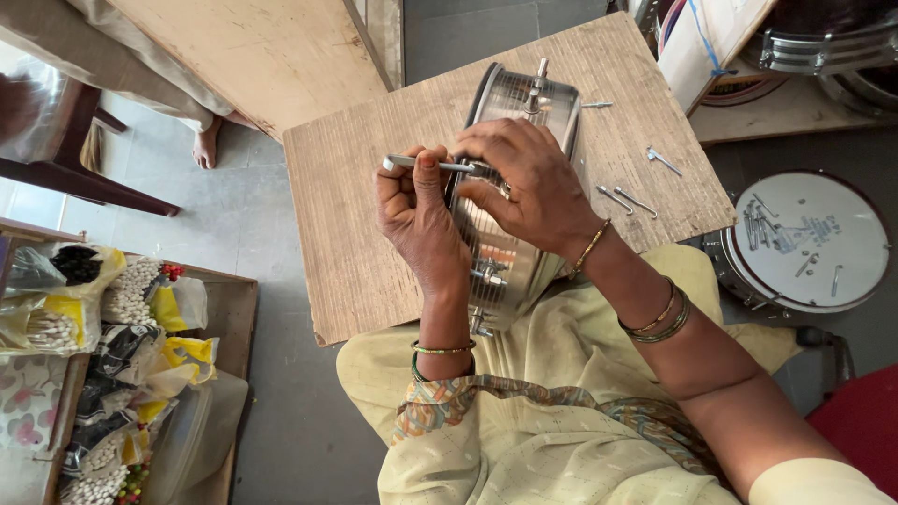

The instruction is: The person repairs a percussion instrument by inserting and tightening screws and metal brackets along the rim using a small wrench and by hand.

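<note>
Sleeves of pale yellow cloth fill the bottom of my view, with bangles on both wrists. Just past them my left hand (421, 220) is curled shut around a thin metal key (426, 164), thumb pressed along its shaft, which lies level and points right toward the drum. My right hand (528, 182) is draped over the top rim of the metal drum shell (510, 252), fingers bent and pinched together on the spot where the key's tip meets the rim; the exact fitting under them is hidden from me. The shell stands on its edge on the wooden desk (346, 252), its near end against my lap, tension lugs showing along its side. Further along the desk, to the right of the shell, several loose metal rods (627, 198) lie scattered. Beyond the desk's right edge, a white-headed drum (804, 238) sits on the floor with more small metal parts lying on its skin.
</note>
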